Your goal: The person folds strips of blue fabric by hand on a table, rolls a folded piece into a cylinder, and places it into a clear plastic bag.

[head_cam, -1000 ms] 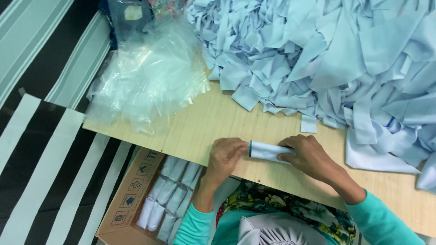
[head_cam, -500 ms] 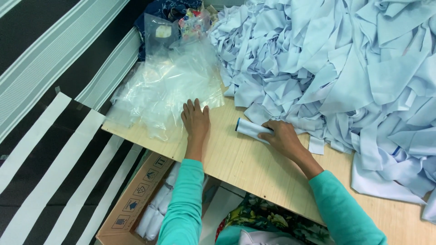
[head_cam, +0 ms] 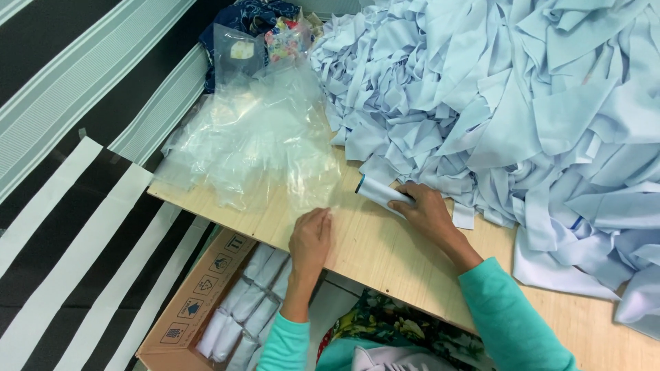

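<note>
1. Nearest the camera, below the desk's near edge, an open cardboard box [head_cam: 180, 310] on the floor holds rows of wrapped pale rolls.
2. The wooden desk [head_cam: 385, 261] runs its near edge diagonally, from upper left down to lower right; a bare strip of wood lies between that edge and the piles.
3. The left hand [head_cam: 311, 237] rests palm down just inside the near edge, fingers together on the corner of a clear plastic bag [head_cam: 313, 185], clamped on nothing.
4. The right hand [head_cam: 425, 209] closes its grip on a rolled pale-blue fabric strip [head_cam: 377, 192], which lies on the desk. Its long axis slants from the hand up to the left, the free end pointing toward the bags.
5. Beyond the left hand, a heap of clear plastic bags [head_cam: 247, 144] reaches the desk's left edge.
6. Farthest, a big pile of pale-blue fabric strips [head_cam: 522, 103] fills the right and far side, touching the roll.
</note>
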